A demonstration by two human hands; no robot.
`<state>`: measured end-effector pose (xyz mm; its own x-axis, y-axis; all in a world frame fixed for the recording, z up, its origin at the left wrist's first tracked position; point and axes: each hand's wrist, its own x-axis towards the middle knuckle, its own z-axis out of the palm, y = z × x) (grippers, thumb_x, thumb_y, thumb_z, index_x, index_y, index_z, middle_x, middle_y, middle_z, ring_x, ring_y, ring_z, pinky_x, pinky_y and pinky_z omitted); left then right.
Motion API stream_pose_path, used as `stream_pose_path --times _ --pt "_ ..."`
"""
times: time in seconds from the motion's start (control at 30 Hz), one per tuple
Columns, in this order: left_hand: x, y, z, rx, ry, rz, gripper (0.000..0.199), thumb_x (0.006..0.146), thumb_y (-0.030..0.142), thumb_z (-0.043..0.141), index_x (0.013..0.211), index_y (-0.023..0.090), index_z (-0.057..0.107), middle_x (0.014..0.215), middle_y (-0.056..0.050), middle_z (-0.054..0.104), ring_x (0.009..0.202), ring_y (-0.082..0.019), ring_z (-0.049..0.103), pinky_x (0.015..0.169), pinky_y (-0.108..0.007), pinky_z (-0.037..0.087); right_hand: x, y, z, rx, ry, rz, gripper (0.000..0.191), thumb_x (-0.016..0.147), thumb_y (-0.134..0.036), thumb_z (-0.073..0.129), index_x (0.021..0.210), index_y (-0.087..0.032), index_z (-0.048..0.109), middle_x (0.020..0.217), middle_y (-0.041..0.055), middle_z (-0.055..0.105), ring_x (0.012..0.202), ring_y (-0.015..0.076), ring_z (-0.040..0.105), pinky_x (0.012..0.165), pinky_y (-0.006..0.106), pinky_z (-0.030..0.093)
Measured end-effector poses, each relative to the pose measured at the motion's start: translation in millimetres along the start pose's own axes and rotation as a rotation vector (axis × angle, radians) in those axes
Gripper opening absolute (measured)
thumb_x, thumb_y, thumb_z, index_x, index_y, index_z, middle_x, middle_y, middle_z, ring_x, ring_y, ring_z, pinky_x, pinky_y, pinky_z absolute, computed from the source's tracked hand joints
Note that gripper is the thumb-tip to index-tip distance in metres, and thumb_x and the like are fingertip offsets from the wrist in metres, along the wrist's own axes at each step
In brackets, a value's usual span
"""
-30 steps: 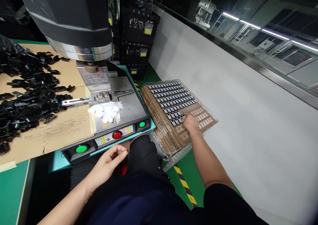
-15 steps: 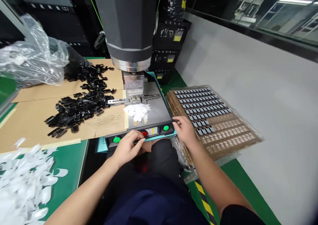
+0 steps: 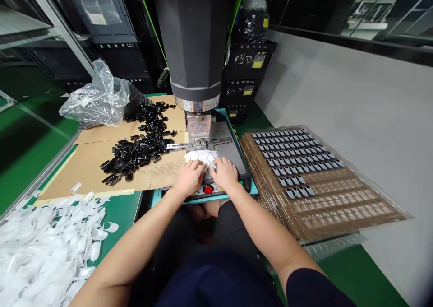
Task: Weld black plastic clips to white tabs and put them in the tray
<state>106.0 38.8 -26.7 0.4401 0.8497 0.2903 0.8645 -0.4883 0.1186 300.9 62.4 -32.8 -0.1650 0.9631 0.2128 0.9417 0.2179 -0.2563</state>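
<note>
My left hand (image 3: 190, 177) and my right hand (image 3: 225, 174) are close together at the front of the grey machine bed. Their fingers are curled, with thumbs turned inward, over a small heap of thin white plastic pieces (image 3: 198, 155). White material shows between the fingertips, but it merges with the heap, so I cannot make out which piece is pinched. Just behind the heap, a metal fixture (image 3: 200, 143) lies under the clear block (image 3: 199, 125) of the press head (image 3: 197, 95). Below my hands is a red button (image 3: 208, 189).
Black plastic parts (image 3: 138, 153) spread over cardboard (image 3: 81, 162) on the left, beside a clear bag (image 3: 101, 101). Many white pieces (image 3: 50, 248) cover the green table at lower left. To the right, stacked trays (image 3: 324, 216) hold rows of grey parts (image 3: 291, 151).
Both hands have moved from the front panel's edge and right corner up to the white heap, coming together there. The camera view has shifted, so the scene sits further right.
</note>
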Motion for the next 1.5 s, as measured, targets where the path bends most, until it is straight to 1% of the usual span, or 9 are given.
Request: stream_pose_path --times 0.17,0.3,0.4,0.57,0.77,0.87,1.03,1.23,1.5 --pt "14 -4 1.1 0.034 -0.025 0.083 0.034 0.110 0.027 0.049 0.136 0.025 0.070 0.125 -0.014 0.071 0.115 -0.034 0.061 0.094 -0.049 0.047 0 9 7 -0.038 0.056 -0.027 0.012 0.103 -0.028 0.059 0.109 -0.022 0.066 0.113 0.0107 0.069 0.105 0.0274 0.061 0.089 0.037 0.042" --pt "13 -10 0.1 -0.010 -0.014 0.113 0.035 0.110 0.028 0.051 0.141 0.024 0.066 0.130 -0.013 0.070 0.116 -0.032 0.061 0.097 -0.048 0.047 -1 14 14 -0.025 0.113 -0.022 0.012 0.104 -0.028 0.056 0.106 -0.021 0.066 0.109 0.0109 0.069 0.102 0.0272 0.060 0.088 0.037 0.041" --pt "6 -13 -3.7 0.017 0.009 0.053 0.037 0.107 0.038 0.057 0.140 0.022 0.064 0.132 -0.014 0.068 0.119 -0.034 0.060 0.097 -0.049 0.047 -2 15 18 -0.007 0.146 -0.020 0.012 0.103 -0.027 0.057 0.103 -0.020 0.066 0.108 0.0111 0.069 0.099 0.0271 0.059 0.087 0.037 0.040" --pt "-3 -12 -6.2 0.082 -0.002 -0.089 0.039 0.106 0.054 0.058 0.124 0.022 0.070 0.120 -0.014 0.070 0.110 -0.034 0.062 0.092 -0.048 0.045 -2 16 19 0.033 0.185 -0.027 0.015 0.105 -0.028 0.054 0.101 -0.020 0.066 0.106 0.0117 0.070 0.098 0.0270 0.059 0.087 0.037 0.039" --pt "-4 -5 -1.6 0.089 -0.014 -0.165 0.035 0.108 0.053 0.053 0.107 0.023 0.072 0.110 -0.014 0.073 0.108 -0.034 0.062 0.091 -0.047 0.042 -3 17 14 0.085 0.165 0.032 0.023 0.107 -0.027 0.046 0.110 -0.018 0.068 0.099 0.0114 0.074 0.091 0.0267 0.061 0.079 0.035 0.038" --pt "-4 -1 -0.2 0.086 0.012 -0.200 0.035 0.107 0.053 0.054 0.108 0.024 0.072 0.111 -0.015 0.073 0.109 -0.035 0.063 0.092 -0.048 0.042 -4 17 11 0.109 0.160 0.037 0.026 0.108 -0.028 0.045 0.109 -0.019 0.070 0.098 0.0104 0.074 0.089 0.0262 0.062 0.078 0.034 0.038" --pt "-7 3 1.3 0.073 0.024 -0.250 0.029 0.109 0.041 0.051 0.111 0.024 0.074 0.112 -0.015 0.075 0.107 -0.034 0.065 0.093 -0.048 0.042 -6 19 10 0.194 0.175 0.014 0.030 0.108 -0.026 0.045 0.113 -0.021 0.074 0.107 0.0095 0.074 0.094 0.0250 0.063 0.083 0.033 0.042" --pt "-4 7 5.7 0.093 0.049 -0.305 0.037 0.108 0.054 0.052 0.115 0.024 0.072 0.112 -0.014 0.075 0.107 -0.034 0.067 0.093 -0.047 0.041 -6 21 12 0.247 0.180 -0.025 0.034 0.108 -0.025 0.045 0.121 -0.021 0.076 0.114 0.0105 0.074 0.102 0.0253 0.065 0.093 0.033 0.046" --pt "5 12 7.8 0.079 0.066 -0.364 0.033 0.109 0.049 0.051 0.111 0.024 0.072 0.110 -0.014 0.075 0.104 -0.034 0.068 0.090 -0.046 0.040 -6 23 17 0.242 0.192 -0.043 0.033 0.108 -0.025 0.047 0.121 -0.021 0.077 0.113 0.0100 0.075 0.102 0.0249 0.066 0.094 0.034 0.047"
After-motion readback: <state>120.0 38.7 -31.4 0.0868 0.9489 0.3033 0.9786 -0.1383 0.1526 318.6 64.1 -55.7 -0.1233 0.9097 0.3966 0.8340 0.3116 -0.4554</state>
